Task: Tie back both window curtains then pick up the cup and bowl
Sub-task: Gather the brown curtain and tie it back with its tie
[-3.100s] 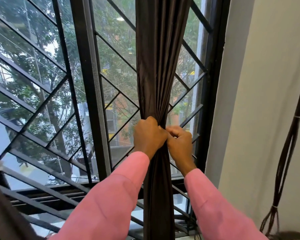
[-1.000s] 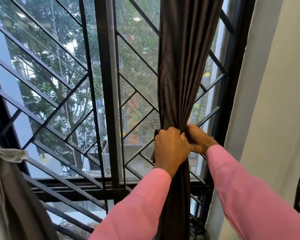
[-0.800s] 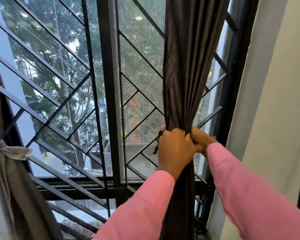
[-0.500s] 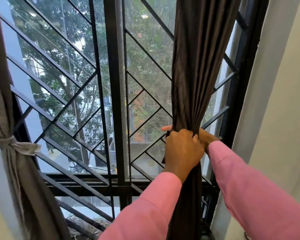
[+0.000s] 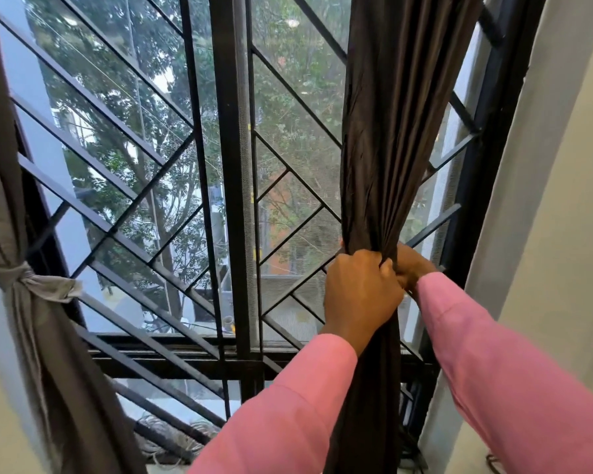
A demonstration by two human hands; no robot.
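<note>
Both hands are on the dark brown pleated fabric curtain (image 5: 384,131) at the right side of the window, which is bunched into a tight rope. The left hand (image 5: 360,292) has its fingers curled hard round the gather from the front. The right hand (image 5: 413,265) comes in from the wall side, its fingers wrapped behind the cloth with the tips mostly hidden.

I can't see a tie band anywhere in that grip, and that's the worry. If one hand lets go to make the knot, those slippery folds could fan out.

The bundle hangs close against the black metal window grille (image 5: 230,165), so knuckles or cloth could catch on a bar.

Over on the left, the grey fabric curtain (image 5: 42,336) is already cinched with its pale grey tie (image 5: 24,278). The cup and bowl aren't in sight from here.
</note>
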